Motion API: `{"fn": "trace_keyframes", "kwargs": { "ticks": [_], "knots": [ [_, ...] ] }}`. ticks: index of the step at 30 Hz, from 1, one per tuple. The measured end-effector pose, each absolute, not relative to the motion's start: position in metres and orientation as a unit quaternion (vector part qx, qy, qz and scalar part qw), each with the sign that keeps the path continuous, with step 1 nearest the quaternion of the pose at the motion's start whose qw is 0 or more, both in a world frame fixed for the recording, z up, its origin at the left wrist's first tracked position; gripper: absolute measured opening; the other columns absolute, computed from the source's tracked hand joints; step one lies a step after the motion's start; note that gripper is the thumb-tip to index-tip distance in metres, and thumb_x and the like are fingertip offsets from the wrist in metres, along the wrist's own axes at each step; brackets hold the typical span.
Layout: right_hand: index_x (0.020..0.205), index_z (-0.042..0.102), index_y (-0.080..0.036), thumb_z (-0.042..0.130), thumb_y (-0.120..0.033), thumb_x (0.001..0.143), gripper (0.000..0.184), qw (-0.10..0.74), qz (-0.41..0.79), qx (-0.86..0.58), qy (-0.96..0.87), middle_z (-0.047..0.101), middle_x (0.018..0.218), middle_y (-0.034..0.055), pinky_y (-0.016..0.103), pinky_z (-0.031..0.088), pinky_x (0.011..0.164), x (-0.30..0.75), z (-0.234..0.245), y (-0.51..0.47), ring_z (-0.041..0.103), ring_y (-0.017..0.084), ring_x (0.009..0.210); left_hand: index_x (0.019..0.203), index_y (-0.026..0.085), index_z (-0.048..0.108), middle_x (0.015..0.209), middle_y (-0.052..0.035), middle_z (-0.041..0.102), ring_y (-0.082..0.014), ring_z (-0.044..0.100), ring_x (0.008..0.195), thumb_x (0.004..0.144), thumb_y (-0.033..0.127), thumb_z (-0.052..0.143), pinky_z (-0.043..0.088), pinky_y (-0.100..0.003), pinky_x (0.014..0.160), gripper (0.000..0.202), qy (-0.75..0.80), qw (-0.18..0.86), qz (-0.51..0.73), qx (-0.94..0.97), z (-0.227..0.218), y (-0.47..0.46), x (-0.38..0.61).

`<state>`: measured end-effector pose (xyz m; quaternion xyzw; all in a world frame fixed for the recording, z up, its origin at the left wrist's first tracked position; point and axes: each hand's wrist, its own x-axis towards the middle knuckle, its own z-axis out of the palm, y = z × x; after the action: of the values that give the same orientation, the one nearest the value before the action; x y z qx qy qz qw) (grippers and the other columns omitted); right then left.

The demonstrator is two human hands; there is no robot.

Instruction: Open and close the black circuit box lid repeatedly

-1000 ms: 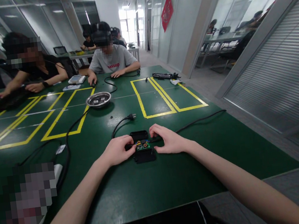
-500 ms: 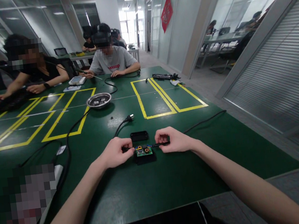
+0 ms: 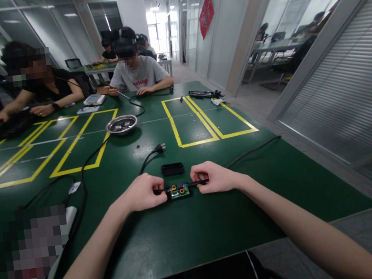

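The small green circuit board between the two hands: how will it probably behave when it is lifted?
The circuit board looks flat and small, so probably stiff and light. Its ring-shaped coils stand exposed and may be fragile. The black cable held by the right hand leads to it and may tug or tilt it.

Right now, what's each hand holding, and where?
Left hand: a black cable, near its end at the circuit board. Right hand: a second cable, likewise.

The left hand (image 3: 147, 191) and right hand (image 3: 216, 176) pinch black cables (image 3: 197, 183) either side of a circuit board (image 3: 180, 192), a black case half (image 3: 172, 169) (hollow side up) lying beyond it on the desk (image 3: 214, 231).
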<state>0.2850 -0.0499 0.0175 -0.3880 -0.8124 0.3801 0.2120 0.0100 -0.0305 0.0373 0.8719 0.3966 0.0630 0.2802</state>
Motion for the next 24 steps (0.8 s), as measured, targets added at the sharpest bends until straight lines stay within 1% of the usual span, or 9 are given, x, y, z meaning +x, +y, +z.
{"fn": "trace_keyframes", "kwargs": {
  "ticks": [3, 5, 7, 9, 11, 14, 17, 21, 24],
  "knots": [
    [0.077, 0.057, -0.019, 0.064, -0.012, 0.067, 0.014, 0.207, 0.360, -0.385, -0.824, 0.048, 0.064, -0.0075, 0.021, 0.031, 0.054, 0.2848, 0.0159, -0.0499, 0.038, 0.009, 0.056, 0.057, 0.019, 0.054, 0.052, 0.0044, 0.048, -0.0108, 0.039, 0.048, 0.072, 0.029, 0.060, 0.026, -0.023, 0.051, 0.019, 0.391, 0.246, 0.068, 0.884, 0.0373, -0.0290, 0.0086],
    [0.077, 0.058, -0.019, 0.064, -0.011, 0.068, 0.013, 0.206, 0.351, -0.385, -0.828, 0.046, 0.062, -0.0080, 0.021, 0.031, 0.054, 0.2851, 0.0148, -0.0499, 0.038, 0.009, 0.055, 0.058, 0.019, 0.055, 0.057, 0.0027, 0.051, -0.0123, 0.044, 0.053, 0.071, 0.029, 0.060, 0.029, -0.024, 0.053, 0.017, 0.383, 0.229, 0.076, 0.892, 0.0359, -0.0276, 0.0074],
    [0.076, 0.058, -0.019, 0.064, -0.011, 0.068, 0.013, 0.208, 0.339, -0.385, -0.833, 0.046, 0.062, -0.0080, 0.021, 0.031, 0.054, 0.2854, 0.0141, -0.0500, 0.039, 0.009, 0.054, 0.060, 0.019, 0.057, 0.064, 0.0009, 0.054, -0.0135, 0.048, 0.058, 0.070, 0.029, 0.060, 0.032, -0.024, 0.055, 0.015, 0.371, 0.232, 0.081, 0.895, 0.0341, -0.0263, 0.0064],
    [0.077, 0.058, -0.019, 0.065, -0.011, 0.068, 0.014, 0.210, 0.323, -0.384, -0.839, 0.048, 0.063, -0.0074, 0.021, 0.032, 0.054, 0.2854, 0.0137, -0.0501, 0.041, 0.009, 0.055, 0.065, 0.018, 0.060, 0.067, 0.0004, 0.056, -0.0137, 0.049, 0.060, 0.070, 0.028, 0.060, 0.034, -0.023, 0.055, 0.011, 0.366, 0.254, 0.084, 0.892, 0.0325, -0.0257, 0.0058],
    [0.077, 0.060, -0.019, 0.065, -0.011, 0.071, 0.011, 0.214, 0.308, -0.385, -0.843, 0.051, 0.064, -0.0062, 0.021, 0.034, 0.055, 0.2851, 0.0134, -0.0503, 0.044, 0.009, 0.055, 0.067, 0.018, 0.061, 0.065, 0.0012, 0.056, -0.0130, 0.048, 0.058, 0.070, 0.028, 0.061, 0.034, -0.023, 0.054, 0.010, 0.372, 0.268, 0.090, 0.884, 0.0313, -0.0260, 0.0061],
    [0.080, 0.065, -0.017, 0.063, -0.016, 0.082, 0.003, 0.224, 0.301, -0.385, -0.843, 0.060, 0.070, -0.0016, 0.023, 0.041, 0.061, 0.2841, 0.0125, -0.0500, 0.053, 0.011, 0.061, 0.063, 0.018, 0.057, 0.060, 0.0028, 0.054, -0.0118, 0.046, 0.055, 0.068, 0.027, 0.062, 0.032, -0.022, 0.053, 0.011, 0.378, 0.266, 0.098, 0.881, 0.0314, -0.0278, 0.0080],
    [0.085, 0.069, -0.016, 0.065, -0.022, 0.088, 0.008, 0.231, 0.325, -0.375, -0.837, 0.068, 0.078, 0.0024, 0.025, 0.047, 0.066, 0.2833, 0.0111, -0.0491, 0.060, 0.014, 0.068, 0.061, 0.018, 0.054, 0.058, 0.0038, 0.053, -0.0110, 0.045, 0.053, 0.069, 0.026, 0.061, 0.031, -0.022, 0.052, 0.013, 0.374, 0.283, 0.096, 0.878, 0.0326, -0.0295, 0.0099],
    [0.083, 0.070, -0.016, 0.069, -0.026, 0.089, 0.012, 0.226, 0.350, -0.377, -0.827, 0.067, 0.074, 0.0014, 0.025, 0.047, 0.064, 0.2834, 0.0093, -0.0479, 0.059, 0.014, 0.065, 0.063, 0.018, 0.056, 0.058, 0.0037, 0.054, -0.0107, 0.046, 0.053, 0.071, 0.027, 0.062, 0.033, -0.022, 0.051, 0.014, 0.375, 0.325, 0.089, 0.864, 0.0318, -0.0290, 0.0087],
    [0.079, 0.068, -0.016, 0.070, -0.025, 0.090, 0.014, 0.217, 0.319, -0.366, -0.846, 0.066, 0.074, 0.0009, 0.025, 0.044, 0.064, 0.2833, 0.0094, -0.0483, 0.058, 0.014, 0.066, 0.065, 0.017, 0.059, 0.061, 0.0030, 0.055, -0.0113, 0.048, 0.055, 0.071, 0.027, 0.063, 0.035, -0.022, 0.053, 0.012, 0.378, 0.326, 0.097, 0.861, 0.0296, -0.0268, 0.0064]
  ]
}}
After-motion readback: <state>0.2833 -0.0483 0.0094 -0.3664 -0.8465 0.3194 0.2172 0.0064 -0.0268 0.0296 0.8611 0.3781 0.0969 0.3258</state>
